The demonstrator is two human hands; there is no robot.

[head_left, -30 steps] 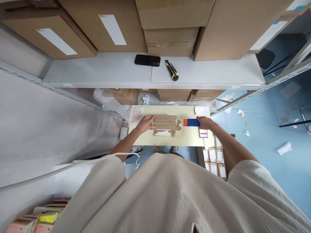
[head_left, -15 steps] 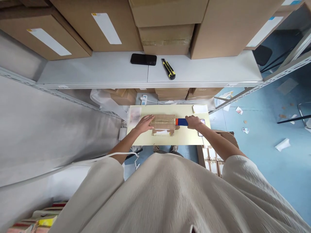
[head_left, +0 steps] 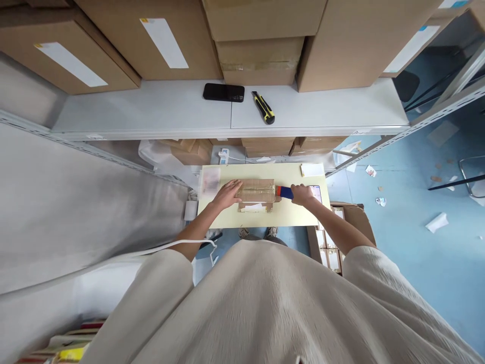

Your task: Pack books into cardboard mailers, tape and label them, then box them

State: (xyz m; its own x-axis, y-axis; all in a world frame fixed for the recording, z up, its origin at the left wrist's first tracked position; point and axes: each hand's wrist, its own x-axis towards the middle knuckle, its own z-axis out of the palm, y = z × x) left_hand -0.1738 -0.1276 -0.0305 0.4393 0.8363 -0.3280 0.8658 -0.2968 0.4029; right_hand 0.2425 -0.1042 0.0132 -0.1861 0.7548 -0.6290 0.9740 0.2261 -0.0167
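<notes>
A small taped cardboard box [head_left: 256, 192] lies on a pale yellow table [head_left: 291, 215] below me. My left hand [head_left: 227, 194] rests flat on the box's left end with its fingers spread. My right hand [head_left: 302, 194] is closed around a blue and red tape dispenser [head_left: 284, 192], whose red tip touches the box's right end. A white slip [head_left: 253, 207] lies against the box's near side.
A black phone [head_left: 223, 92] and a yellow-black utility knife [head_left: 264, 107] lie on the grey shelf [head_left: 159, 111] under stacked cartons. A white card [head_left: 312, 170] and a phone-like device [head_left: 316, 192] sit on the table's right. An open carton of small boxes [head_left: 333, 253] stands at the right.
My right hand has carried the tape dispenser leftward from the table's right side up to the box's right end. My left hand has stayed on the box.
</notes>
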